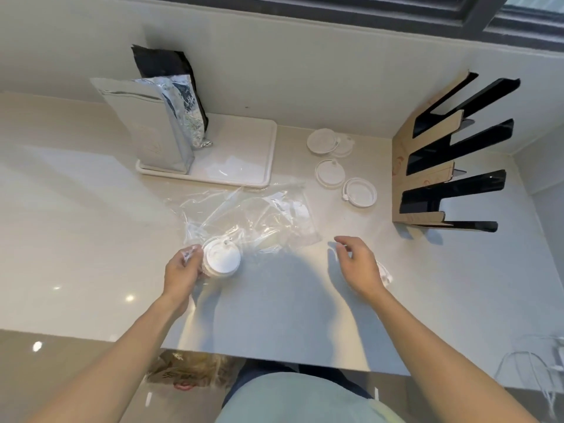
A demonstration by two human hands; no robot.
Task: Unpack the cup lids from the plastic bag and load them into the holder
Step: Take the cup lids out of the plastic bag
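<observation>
Head view shows the left hand (182,271) gripping the lid stack (221,258) and plastic bag (244,218), while the right hand (358,264), fingers loosely spread, hovers well apart to its right.

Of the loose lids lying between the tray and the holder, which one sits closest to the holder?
The ring-rimmed lid, nearest the person in the loose group. It lies just short of the holder; the other three lie farther left, toward the tray.

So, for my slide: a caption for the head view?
Left hand grips lid stack at the plastic bag; holder empty.
</observation>
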